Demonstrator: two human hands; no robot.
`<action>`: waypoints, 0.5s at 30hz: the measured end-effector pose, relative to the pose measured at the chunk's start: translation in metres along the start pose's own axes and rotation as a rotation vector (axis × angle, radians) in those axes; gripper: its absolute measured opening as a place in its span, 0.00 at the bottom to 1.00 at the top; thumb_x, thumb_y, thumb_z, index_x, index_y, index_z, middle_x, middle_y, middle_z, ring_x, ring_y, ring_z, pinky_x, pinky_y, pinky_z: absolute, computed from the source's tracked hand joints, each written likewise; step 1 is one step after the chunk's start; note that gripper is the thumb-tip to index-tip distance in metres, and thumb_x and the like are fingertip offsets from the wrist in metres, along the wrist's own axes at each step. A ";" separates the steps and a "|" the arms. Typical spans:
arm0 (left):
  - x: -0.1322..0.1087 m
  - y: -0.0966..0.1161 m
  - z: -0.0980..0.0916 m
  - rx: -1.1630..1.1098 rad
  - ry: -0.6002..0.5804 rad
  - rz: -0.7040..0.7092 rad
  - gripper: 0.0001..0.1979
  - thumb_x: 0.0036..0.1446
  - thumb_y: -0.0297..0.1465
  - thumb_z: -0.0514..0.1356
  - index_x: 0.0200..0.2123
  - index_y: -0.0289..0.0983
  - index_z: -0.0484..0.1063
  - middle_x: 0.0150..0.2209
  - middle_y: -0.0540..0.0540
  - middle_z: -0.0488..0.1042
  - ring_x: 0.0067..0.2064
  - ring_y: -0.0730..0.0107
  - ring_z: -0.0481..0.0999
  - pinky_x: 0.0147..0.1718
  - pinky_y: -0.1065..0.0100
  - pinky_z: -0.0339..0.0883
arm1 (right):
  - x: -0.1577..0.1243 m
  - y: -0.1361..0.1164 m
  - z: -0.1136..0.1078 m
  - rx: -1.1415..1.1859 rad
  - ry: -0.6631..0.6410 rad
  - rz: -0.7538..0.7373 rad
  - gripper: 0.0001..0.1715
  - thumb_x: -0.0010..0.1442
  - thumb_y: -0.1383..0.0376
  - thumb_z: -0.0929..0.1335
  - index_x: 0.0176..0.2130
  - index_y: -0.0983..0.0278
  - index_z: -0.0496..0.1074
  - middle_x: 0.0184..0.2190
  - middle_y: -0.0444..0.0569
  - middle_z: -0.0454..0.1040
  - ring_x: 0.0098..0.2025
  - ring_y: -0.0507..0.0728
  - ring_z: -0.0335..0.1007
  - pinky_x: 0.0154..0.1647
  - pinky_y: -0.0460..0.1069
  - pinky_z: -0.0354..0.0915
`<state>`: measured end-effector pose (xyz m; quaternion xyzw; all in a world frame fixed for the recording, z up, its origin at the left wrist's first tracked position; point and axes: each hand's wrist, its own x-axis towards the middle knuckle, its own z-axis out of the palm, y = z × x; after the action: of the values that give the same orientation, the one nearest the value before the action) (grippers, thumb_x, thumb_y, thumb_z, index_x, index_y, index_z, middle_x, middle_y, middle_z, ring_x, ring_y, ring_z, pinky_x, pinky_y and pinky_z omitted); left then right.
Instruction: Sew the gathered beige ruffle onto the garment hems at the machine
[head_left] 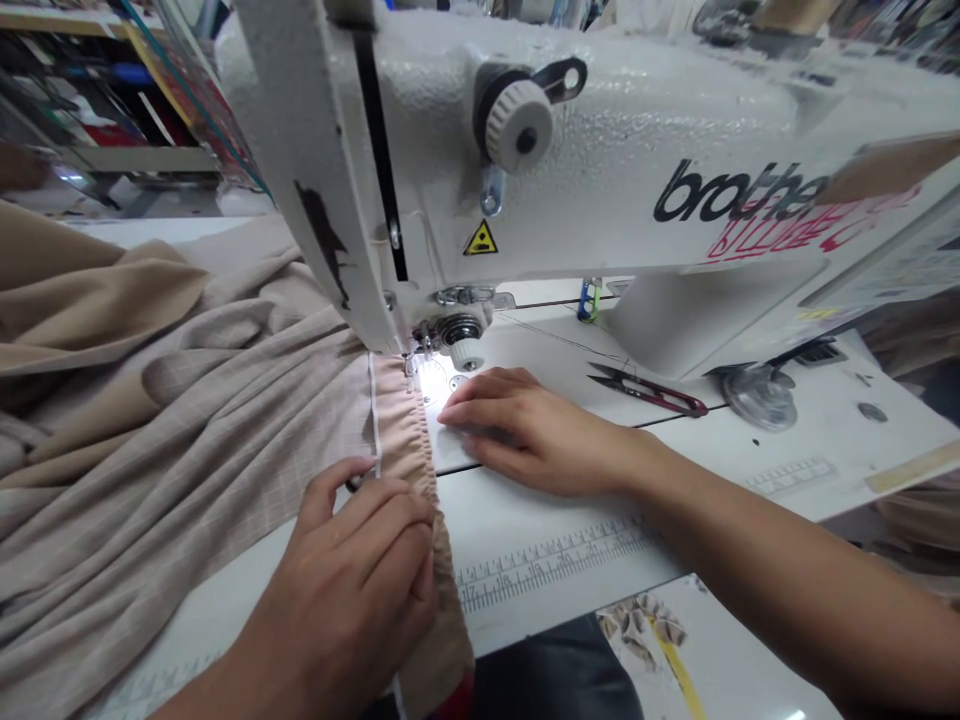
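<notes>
Beige checked fabric (247, 430) spreads over the left of the table, with a gathered tan band (401, 420) along its right edge running under the needle area of a white sewing machine (600, 180). My left hand (360, 590) is closed on the gathered band in front of the needle, its thumb and fingers pinching the cloth. Just right of the lit needle plate (435, 385), my right hand (525, 425) rests on the machine bed with fingers extended and slightly apart, holding nothing. Its fingertips are close to the band's edge but not on it.
Thread snips (649, 390) lie right of my right hand. Beyond them are a clear plastic bobbin case or dish (759, 397) and a small metal disc (871, 411). A printed ruler (555, 565) runs along the table front. Fabric scraps (643, 628) lie below at the right.
</notes>
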<state>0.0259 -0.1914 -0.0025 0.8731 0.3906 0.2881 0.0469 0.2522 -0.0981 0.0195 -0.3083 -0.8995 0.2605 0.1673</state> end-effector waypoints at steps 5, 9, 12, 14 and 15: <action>-0.004 0.001 0.001 -0.019 -0.001 -0.024 0.13 0.65 0.21 0.53 0.30 0.40 0.69 0.31 0.55 0.77 0.37 0.70 0.76 0.62 0.52 0.54 | -0.001 -0.008 0.000 0.034 -0.060 -0.043 0.21 0.68 0.70 0.67 0.59 0.62 0.75 0.59 0.53 0.74 0.63 0.61 0.66 0.67 0.60 0.55; 0.000 0.001 -0.003 -0.018 -0.042 0.006 0.14 0.66 0.21 0.53 0.29 0.40 0.70 0.32 0.54 0.78 0.37 0.69 0.77 0.61 0.53 0.53 | -0.001 -0.015 0.003 -0.092 -0.136 -0.036 0.22 0.70 0.64 0.68 0.61 0.59 0.74 0.60 0.56 0.71 0.63 0.66 0.64 0.66 0.65 0.55; 0.007 -0.008 -0.009 0.035 -0.067 0.014 0.10 0.70 0.28 0.54 0.40 0.39 0.75 0.40 0.49 0.80 0.43 0.64 0.78 0.61 0.51 0.53 | -0.002 -0.019 0.005 -0.174 -0.144 -0.031 0.21 0.71 0.62 0.67 0.62 0.59 0.74 0.60 0.57 0.70 0.62 0.68 0.63 0.65 0.67 0.55; 0.011 -0.018 -0.010 0.173 -0.077 0.036 0.14 0.71 0.33 0.54 0.52 0.33 0.74 0.50 0.38 0.80 0.51 0.54 0.78 0.62 0.46 0.53 | -0.002 -0.021 0.005 -0.189 -0.151 -0.023 0.21 0.72 0.62 0.66 0.62 0.59 0.74 0.60 0.56 0.70 0.62 0.68 0.62 0.65 0.67 0.55; 0.011 -0.023 -0.009 0.250 -0.095 0.056 0.19 0.72 0.36 0.53 0.56 0.29 0.71 0.54 0.32 0.77 0.55 0.48 0.76 0.63 0.42 0.53 | -0.003 -0.022 0.005 -0.192 -0.153 -0.017 0.21 0.72 0.61 0.66 0.62 0.59 0.74 0.61 0.56 0.69 0.63 0.67 0.62 0.66 0.67 0.55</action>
<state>0.0116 -0.1688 0.0030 0.8953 0.3961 0.1970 -0.0518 0.2415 -0.1163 0.0273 -0.2943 -0.9331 0.1945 0.0699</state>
